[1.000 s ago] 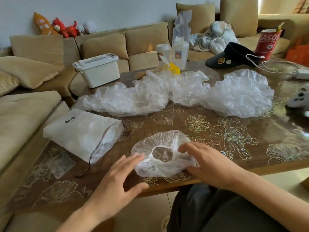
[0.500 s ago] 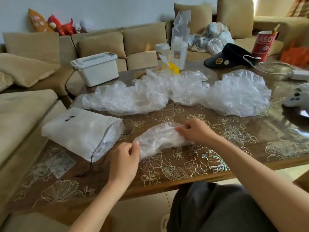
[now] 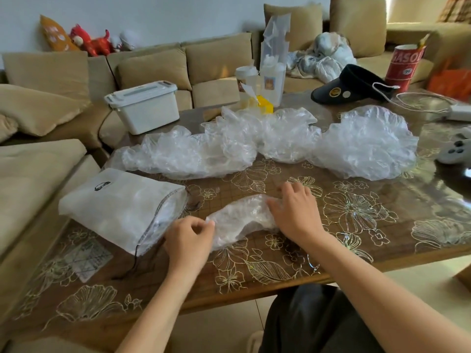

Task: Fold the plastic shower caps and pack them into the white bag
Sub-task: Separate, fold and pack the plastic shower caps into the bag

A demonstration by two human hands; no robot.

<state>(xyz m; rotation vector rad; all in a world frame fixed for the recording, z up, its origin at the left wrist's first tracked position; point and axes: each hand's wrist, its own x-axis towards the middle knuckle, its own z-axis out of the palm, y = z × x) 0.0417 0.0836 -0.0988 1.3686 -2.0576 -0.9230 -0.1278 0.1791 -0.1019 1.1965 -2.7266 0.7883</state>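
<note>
Person seated at the surface (image 3: 356, 253), both grips on one shower cap (image 3: 239, 220).

Cap lies near the front edge, folded into a long crumpled strip, just right of the white bag's mouth. White bag (image 3: 114, 205) lies on its side with its mouth open toward the cap. It looks part-filled with clear plastic.

Left grip (image 3: 190, 236) pinches the strip's left end between thumb and fingertips. Right grip (image 3: 295, 212) lies palm down on the right end, fingers pressing it flat; nothing clenched there.

Unfolded caps (image 3: 204, 151) sit heaped across the middle of the surface, well apart from both grips.

Handling, as judged:
- Thin film, near weightless and soft.
- Springy from trapped air and the elastic hem, so likely to puff open once let go.
- Probably slippery on the glossy surface.
- Best held at the gathered hem ends. Press the air out before the next fold, then slide it into the bag end first.
</note>
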